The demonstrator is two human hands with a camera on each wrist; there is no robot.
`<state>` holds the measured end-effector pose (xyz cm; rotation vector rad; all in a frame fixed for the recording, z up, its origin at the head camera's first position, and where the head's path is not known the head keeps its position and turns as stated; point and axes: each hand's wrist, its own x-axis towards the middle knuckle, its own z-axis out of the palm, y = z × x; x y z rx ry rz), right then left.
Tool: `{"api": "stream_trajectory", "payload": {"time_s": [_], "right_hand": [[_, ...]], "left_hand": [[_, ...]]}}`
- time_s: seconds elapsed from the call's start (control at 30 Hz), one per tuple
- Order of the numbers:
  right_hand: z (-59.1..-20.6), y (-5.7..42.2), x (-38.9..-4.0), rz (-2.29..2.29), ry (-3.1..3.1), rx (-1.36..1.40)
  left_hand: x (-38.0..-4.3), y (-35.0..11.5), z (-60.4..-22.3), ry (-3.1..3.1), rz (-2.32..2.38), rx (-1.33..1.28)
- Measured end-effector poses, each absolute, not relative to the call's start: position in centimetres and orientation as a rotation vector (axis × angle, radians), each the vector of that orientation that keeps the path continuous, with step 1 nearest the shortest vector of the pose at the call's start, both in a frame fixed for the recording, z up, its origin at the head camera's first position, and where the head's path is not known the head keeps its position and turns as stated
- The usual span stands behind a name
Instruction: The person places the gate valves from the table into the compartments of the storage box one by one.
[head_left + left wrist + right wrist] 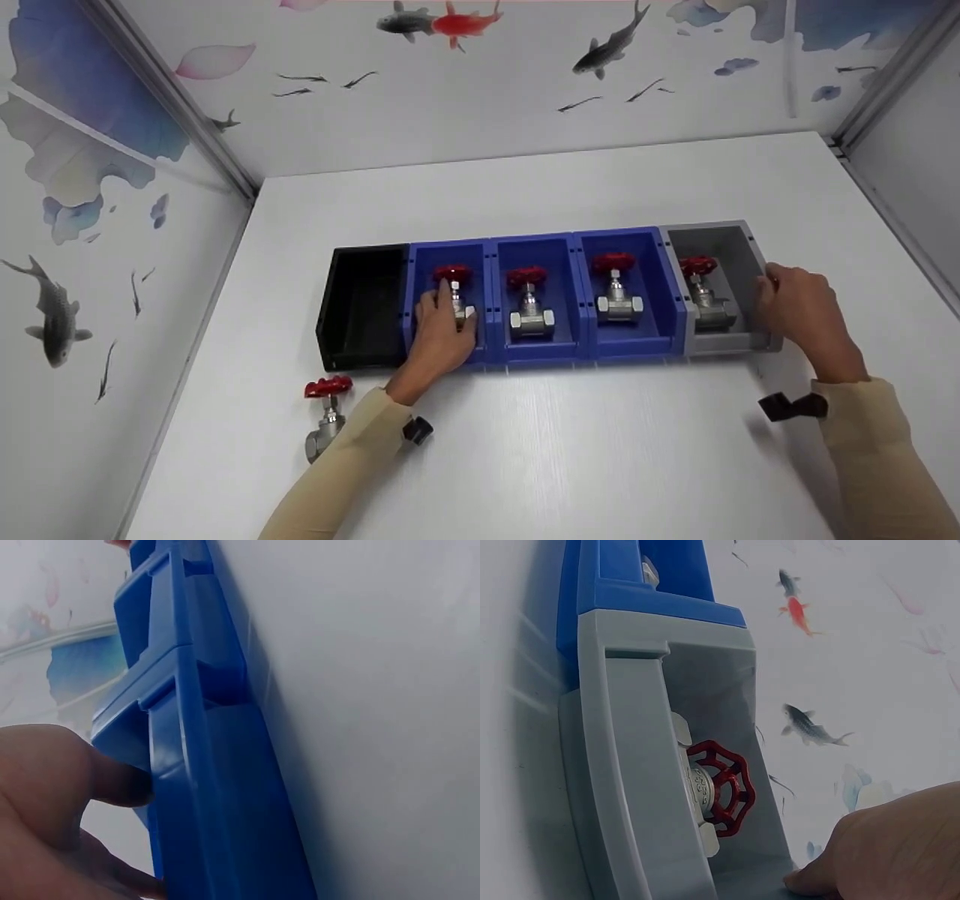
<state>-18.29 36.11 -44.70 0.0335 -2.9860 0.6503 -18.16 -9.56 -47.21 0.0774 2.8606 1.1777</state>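
Note:
A row of joined bins holds valves with red handwheels. My left hand (442,334) reaches into the leftmost blue bin (420,259), its thumb and fingers around the valve (453,274) there; the hand covers part of that valve. In the left wrist view, the thumb is by the blue bin's front edge (169,757). At the right end, my right hand (806,311) grips the right side wall of the grey bin (739,345). Inside that bin lies another valve (724,787), seen in the right wrist view.
The black bin (367,300) at the left end holds nothing visible. A loose valve (328,409) stands on the white table (570,442) near my left forearm, partly hidden by the sleeve. Two other blue bins each hold a valve (530,304). Panels with painted fish surround the table.

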Motion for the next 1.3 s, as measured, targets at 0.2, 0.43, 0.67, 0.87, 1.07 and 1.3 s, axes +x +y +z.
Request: {"api": "stream_trajectory", "payload": {"time_s": [0.2,0.43,0.67,0.87,1.07,1.3], "right_hand": [[-44.6,36.3,-18.3,0.643,-2.990,0.057],[-44.7,36.3,-18.3,0.643,-2.997,0.051],[-44.8,36.3,-18.4,0.658,-3.021,0.037],[-44.6,36.3,-18.2,0.666,-3.015,0.016],[-44.5,36.1,-18.3,0.661,-2.986,0.039],[-44.5,36.2,-18.3,0.653,-3.004,0.049]], "left_hand": [[-17.3,-10.2,-46.2,2.817,1.204,0.126],[-16.2,-11.3,-44.8,2.742,1.217,0.189],[-14.8,-14.0,-43.2,2.701,1.215,0.181],[-14.3,-16.1,-42.3,2.663,1.251,0.150],[-13.9,-17.6,-42.4,2.652,1.246,0.144],[-13.6,-18.9,-42.2,2.619,1.233,0.214]]}}
